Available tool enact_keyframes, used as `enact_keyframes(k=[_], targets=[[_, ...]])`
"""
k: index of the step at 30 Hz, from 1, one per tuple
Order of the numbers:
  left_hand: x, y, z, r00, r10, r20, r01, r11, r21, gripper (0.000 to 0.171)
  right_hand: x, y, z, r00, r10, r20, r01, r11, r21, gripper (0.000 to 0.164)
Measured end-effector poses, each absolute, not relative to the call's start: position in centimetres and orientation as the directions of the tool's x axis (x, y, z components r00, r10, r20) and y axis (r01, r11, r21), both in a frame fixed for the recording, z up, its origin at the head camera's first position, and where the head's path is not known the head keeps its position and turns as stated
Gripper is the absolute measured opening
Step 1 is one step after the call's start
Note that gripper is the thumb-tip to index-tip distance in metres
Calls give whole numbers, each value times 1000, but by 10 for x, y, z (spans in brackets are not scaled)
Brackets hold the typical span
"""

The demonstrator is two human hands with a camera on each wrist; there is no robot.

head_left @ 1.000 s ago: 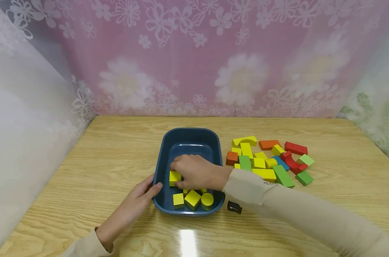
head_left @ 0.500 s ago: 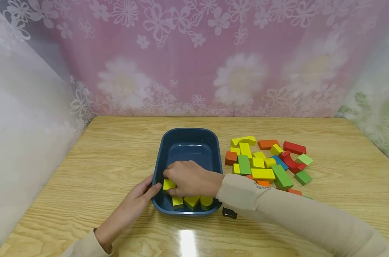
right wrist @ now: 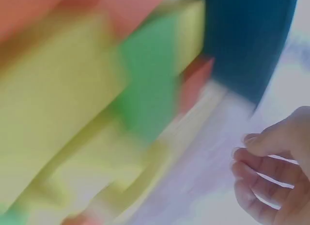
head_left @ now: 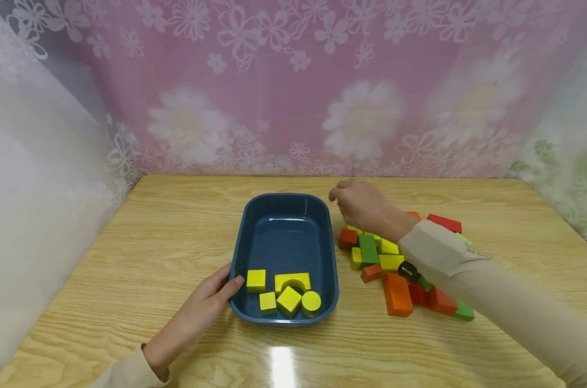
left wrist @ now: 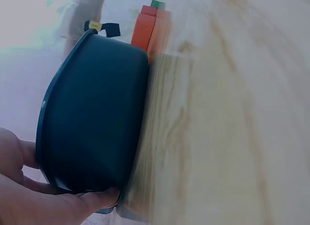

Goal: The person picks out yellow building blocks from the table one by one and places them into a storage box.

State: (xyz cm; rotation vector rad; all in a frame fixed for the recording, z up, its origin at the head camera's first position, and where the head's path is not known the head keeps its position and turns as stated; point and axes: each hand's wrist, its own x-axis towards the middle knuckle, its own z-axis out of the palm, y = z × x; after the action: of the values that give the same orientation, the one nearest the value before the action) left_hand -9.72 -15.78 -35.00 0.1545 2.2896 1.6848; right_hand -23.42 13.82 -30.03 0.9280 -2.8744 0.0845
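A dark blue plastic tub (head_left: pixel 287 237) stands on the table, several yellow blocks in its near end: a cube (head_left: pixel 256 281), a smaller cube (head_left: pixel 268 303), a tilted cube (head_left: pixel 289 300), a cylinder (head_left: pixel 311 304) and an arch (head_left: pixel 283 279). My left hand (head_left: pixel 209 300) grips the tub's left side, thumb over the rim and fingers outside against the wall. To the right of the tub, my right hand (head_left: pixel 363 207) is above the far left part of the loose block pile, its fingers loosely bent with nothing in them. The right wrist view shows those fingertips bare.
Right of the tub lies a pile of wooden blocks, among them a green block (head_left: pixel 368 249), an orange block (head_left: pixel 398 295) and a red block (head_left: pixel 444 222). The right forearm hides part of it. A floral curtain (head_left: pixel 274 97) hangs behind the table.
My right hand has let go of the yellow cube at the tub's near left, then lifted out and moved right and away to the block pile. The left hand keeps its grip.
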Motion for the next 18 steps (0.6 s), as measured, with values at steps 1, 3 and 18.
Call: enact_keyframes(k=[1,3,18], targets=[[-97,-158,-350,-950,259,-174,-89,310,946,51,-240,150,-302,-816,-570,98,-572,820,8,22],[-98,-157,-348,-949,256,-183,-99,308,946,51,-250,172,-306,-828,-559,47,-559,829,16,23],[-99,-156,-349,-958,236,-166,-81,330,941,51,-273,226,-326,-845,-535,-14,-535,844,28,5]])
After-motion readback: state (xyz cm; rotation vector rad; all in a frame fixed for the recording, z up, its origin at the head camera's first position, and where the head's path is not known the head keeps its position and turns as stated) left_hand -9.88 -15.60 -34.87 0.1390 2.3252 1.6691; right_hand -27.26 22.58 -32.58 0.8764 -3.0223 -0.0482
